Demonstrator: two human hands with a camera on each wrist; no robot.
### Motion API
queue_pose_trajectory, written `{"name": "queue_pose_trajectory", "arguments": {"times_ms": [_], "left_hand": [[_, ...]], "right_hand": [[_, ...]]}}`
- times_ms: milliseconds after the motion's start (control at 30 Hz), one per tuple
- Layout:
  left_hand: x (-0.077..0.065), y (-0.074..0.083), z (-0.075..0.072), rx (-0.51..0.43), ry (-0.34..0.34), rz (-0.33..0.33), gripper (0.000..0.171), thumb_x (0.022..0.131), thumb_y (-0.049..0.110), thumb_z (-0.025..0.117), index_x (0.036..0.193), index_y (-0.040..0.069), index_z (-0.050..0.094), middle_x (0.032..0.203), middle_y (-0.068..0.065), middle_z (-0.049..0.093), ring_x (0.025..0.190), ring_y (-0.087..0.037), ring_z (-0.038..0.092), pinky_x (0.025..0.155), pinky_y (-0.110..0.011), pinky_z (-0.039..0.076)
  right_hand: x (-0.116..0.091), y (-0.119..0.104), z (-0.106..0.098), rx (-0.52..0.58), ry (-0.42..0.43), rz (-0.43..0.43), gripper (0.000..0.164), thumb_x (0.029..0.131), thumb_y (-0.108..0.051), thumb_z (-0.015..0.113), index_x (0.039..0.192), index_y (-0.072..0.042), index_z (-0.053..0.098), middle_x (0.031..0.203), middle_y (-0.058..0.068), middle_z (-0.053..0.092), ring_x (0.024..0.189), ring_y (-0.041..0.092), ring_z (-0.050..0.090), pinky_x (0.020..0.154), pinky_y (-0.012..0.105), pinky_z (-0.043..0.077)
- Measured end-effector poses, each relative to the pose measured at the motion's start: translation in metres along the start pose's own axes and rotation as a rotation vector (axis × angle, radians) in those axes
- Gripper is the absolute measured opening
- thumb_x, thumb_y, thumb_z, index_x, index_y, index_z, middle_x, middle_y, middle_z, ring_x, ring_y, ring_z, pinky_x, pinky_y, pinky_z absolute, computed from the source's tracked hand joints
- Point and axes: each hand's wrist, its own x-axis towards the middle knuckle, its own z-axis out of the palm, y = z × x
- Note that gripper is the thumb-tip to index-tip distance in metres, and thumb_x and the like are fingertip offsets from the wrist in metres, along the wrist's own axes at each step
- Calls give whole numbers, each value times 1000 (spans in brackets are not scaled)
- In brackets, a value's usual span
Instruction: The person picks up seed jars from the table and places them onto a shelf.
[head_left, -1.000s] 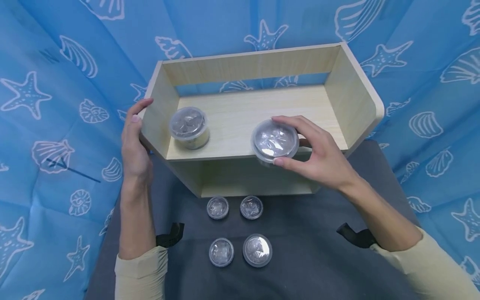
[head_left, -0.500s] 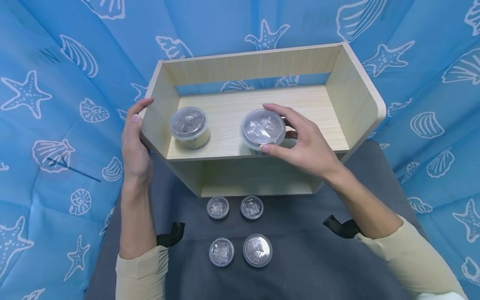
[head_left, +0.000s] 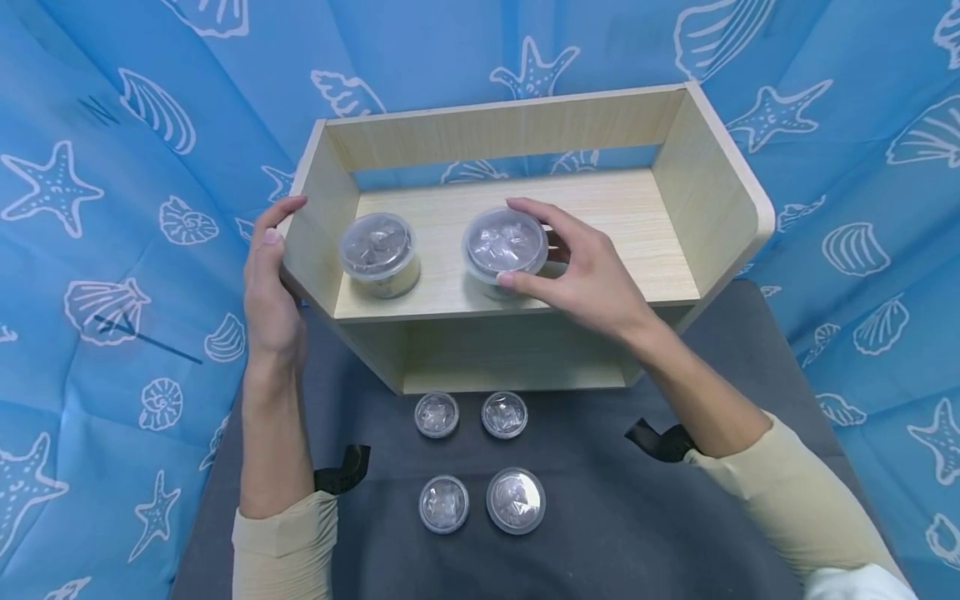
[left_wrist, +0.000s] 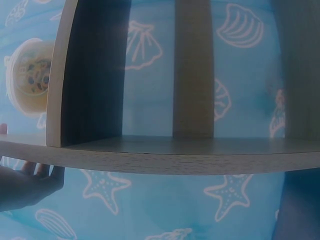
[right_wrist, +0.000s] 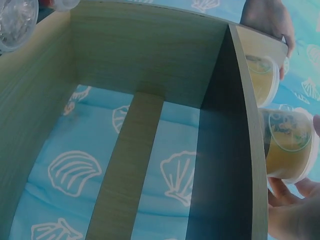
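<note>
In the head view, my right hand (head_left: 596,271) holds a round clear-lidded plastic tub (head_left: 501,242) between thumb and fingers, on or just over the upper board of a pale wooden shelf (head_left: 592,204); I cannot tell if its base touches. The right wrist view shows yellowish contents in this tub (right_wrist: 288,142). A similar lidded tub (head_left: 380,254) stands upright at the left end of the same board. My left hand (head_left: 272,287) grips the shelf's left side panel, its fingers on the outer face in the left wrist view.
Several smaller lidded tubs, such as the front right one (head_left: 516,501), stand on the dark grey cloth (head_left: 600,533) before the shelf. The shelf's lower compartment (head_left: 510,354) faces them. A blue curtain (head_left: 97,250) with shell prints hangs behind and at both sides.
My right hand has carried its tub leftward and a little back over the upper board, closer to the other tub. My left hand has stayed on the side panel.
</note>
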Motion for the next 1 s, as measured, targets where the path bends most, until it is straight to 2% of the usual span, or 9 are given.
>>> {"name": "queue_pose_trajectory", "arguments": {"times_ms": [267, 633, 1000], "left_hand": [[0, 0, 1, -3, -1, 1, 44, 105, 23, 27, 135, 13, 57, 140, -11, 43, 122, -28, 38, 93, -40, 28], [1, -1, 1, 3, 0, 5, 45, 104, 24, 27, 135, 13, 57, 141, -10, 42, 122, -29, 38, 93, -42, 28], [1, -1, 1, 5, 9, 10, 44, 104, 23, 27, 134, 13, 58, 142, -10, 42, 125, -29, 37, 95, -42, 27]], "right_hand": [[8, 2, 6, 26, 12, 72, 75, 81, -18, 84, 146, -16, 49, 137, 4, 56, 110, 21, 63, 91, 36, 52], [16, 7, 12, 73, 25, 103, 71, 82, -17, 83, 144, -14, 51, 135, 7, 58, 107, 25, 64, 87, 30, 53], [18, 6, 14, 1, 22, 138, 73, 83, -24, 82, 147, -14, 48, 135, 10, 57, 107, 24, 63, 90, 36, 50]]}}
